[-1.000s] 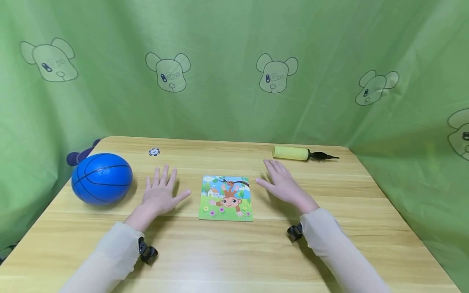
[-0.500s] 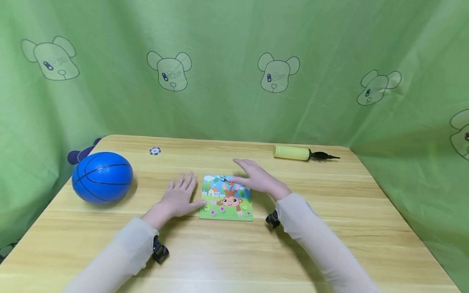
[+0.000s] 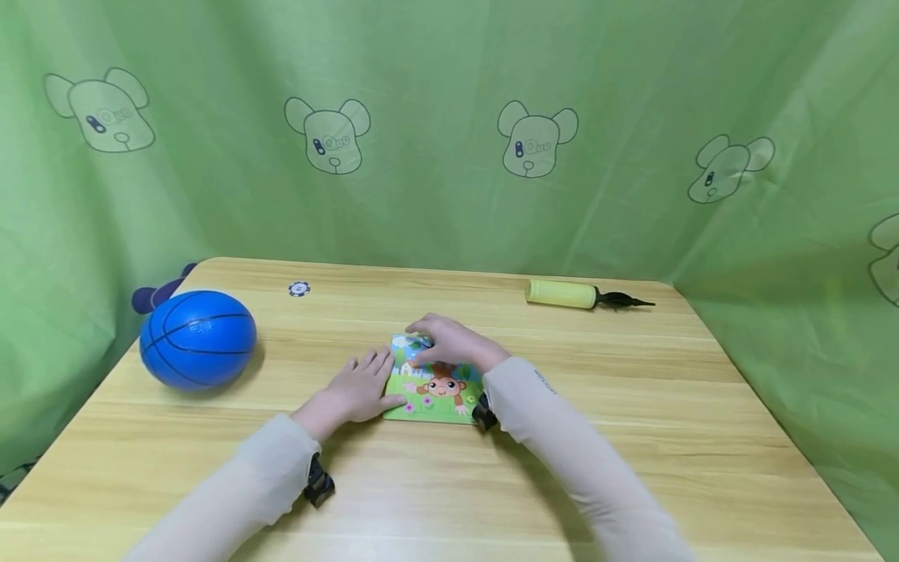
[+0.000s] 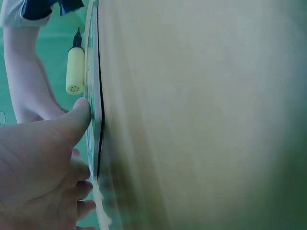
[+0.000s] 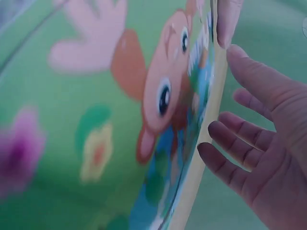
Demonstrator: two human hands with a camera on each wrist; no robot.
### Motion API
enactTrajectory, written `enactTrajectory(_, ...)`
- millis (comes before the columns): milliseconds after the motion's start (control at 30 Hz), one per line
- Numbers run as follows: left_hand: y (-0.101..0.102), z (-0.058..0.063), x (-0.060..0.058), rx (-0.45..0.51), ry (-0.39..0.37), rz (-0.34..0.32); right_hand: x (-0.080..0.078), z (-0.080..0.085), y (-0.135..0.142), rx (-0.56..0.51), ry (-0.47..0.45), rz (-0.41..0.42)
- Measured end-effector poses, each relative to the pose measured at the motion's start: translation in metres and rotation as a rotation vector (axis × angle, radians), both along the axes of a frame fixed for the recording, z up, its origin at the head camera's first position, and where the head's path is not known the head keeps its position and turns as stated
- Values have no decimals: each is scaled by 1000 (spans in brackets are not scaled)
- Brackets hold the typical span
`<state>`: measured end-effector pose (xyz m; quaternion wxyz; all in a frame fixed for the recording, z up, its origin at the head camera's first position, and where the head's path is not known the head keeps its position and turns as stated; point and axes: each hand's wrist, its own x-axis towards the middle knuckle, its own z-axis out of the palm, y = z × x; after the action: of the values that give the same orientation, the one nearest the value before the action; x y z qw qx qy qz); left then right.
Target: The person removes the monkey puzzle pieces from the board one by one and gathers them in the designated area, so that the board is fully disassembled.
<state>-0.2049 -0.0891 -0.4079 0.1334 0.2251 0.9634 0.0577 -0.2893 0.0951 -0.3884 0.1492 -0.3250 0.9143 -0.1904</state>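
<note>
A square, flat picture puzzle [image 3: 438, 400] with a monkey on it lies mid-table; seam lines cross its face [image 5: 62, 120] in the right wrist view. My left hand [image 3: 358, 390] is at its left side, fingers extended on the table side and thumb at the front left corner. In the left wrist view that thumb [image 4: 79, 117] meets the puzzle's edge. Over the upper part of the puzzle reaches my right hand [image 3: 453, 343], thumb and bent fingers spread apart, covering the top right of the picture. Its fingertips [image 5: 206, 149] are close to the far side of the puzzle.
A blue basketball [image 3: 198, 341] sits at the table's left, with a purple object [image 3: 158, 295] behind it. Farther back lie a poker chip [image 3: 299, 289] and a yellow hand pump [image 3: 560, 293] with a black nozzle. Green curtain [image 3: 435, 218] surrounds the wooden table [image 3: 449, 484].
Both hands have come inward to the puzzle: the left from beside the ball to the left edge, the right leftward over the top part. The puzzle stays in place.
</note>
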Motion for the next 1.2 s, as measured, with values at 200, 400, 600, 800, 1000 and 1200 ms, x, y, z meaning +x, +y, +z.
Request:
enactTrajectory(200, 3, 0, 1, -28, -8, -8, 0, -4, -11, 34, -4, 16)
enactTrajectory(400, 4, 0, 2, -31, 2, -3, -2, -8, -15, 92, 4, 21)
enactTrajectory(600, 5, 2, 3, -29, 9, -2, -3, -10, -15, 78, 12, 32)
enactTrajectory(800, 6, 3, 2, -36, 9, 0, -4, -10, -15, 44, -34, 14)
enactTrajectory(1000, 6, 2, 2, -42, 6, 2, -6, -10, -16, 47, -76, -13)
enactTrajectory(1200, 5, -1, 0, -28, 6, 6, -9, -11, -18, 45, -81, -14)
